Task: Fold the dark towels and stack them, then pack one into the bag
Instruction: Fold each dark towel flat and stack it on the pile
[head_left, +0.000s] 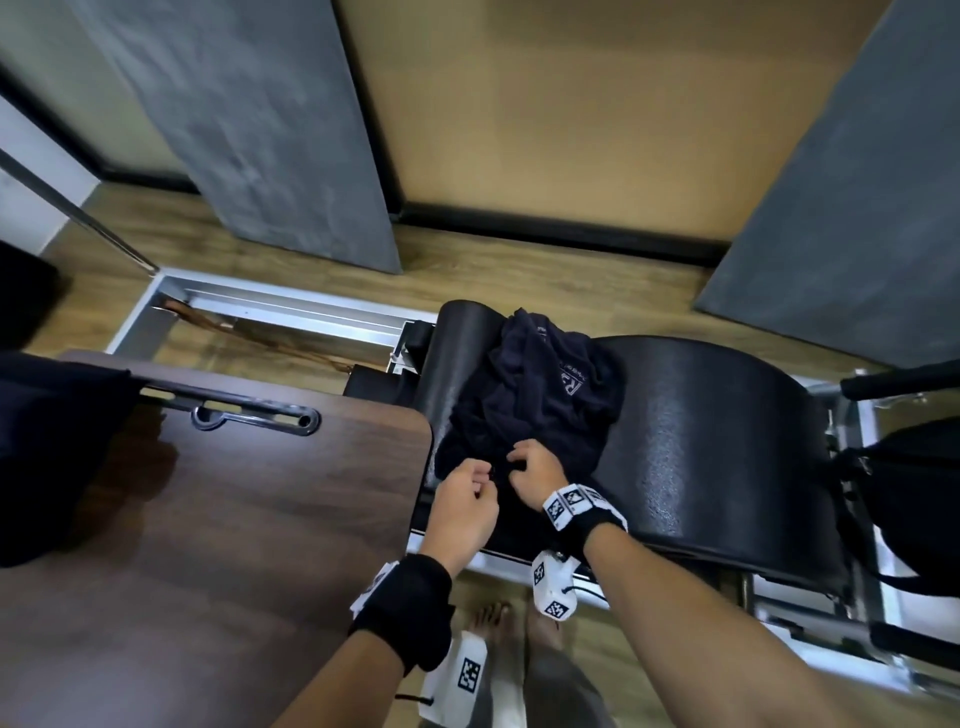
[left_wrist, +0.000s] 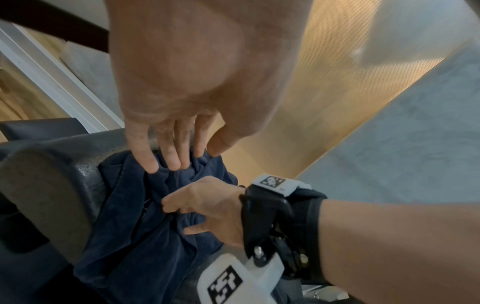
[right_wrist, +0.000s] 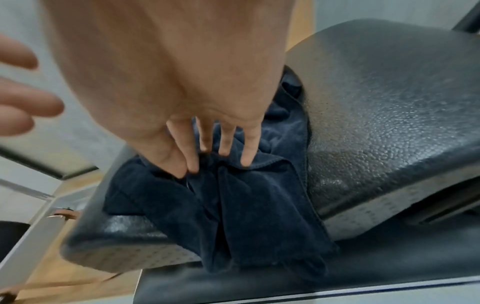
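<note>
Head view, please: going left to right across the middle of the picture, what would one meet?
Dark wooden table → left hand → right hand, pinching the dark towels → black padded arc → black bag.
</note>
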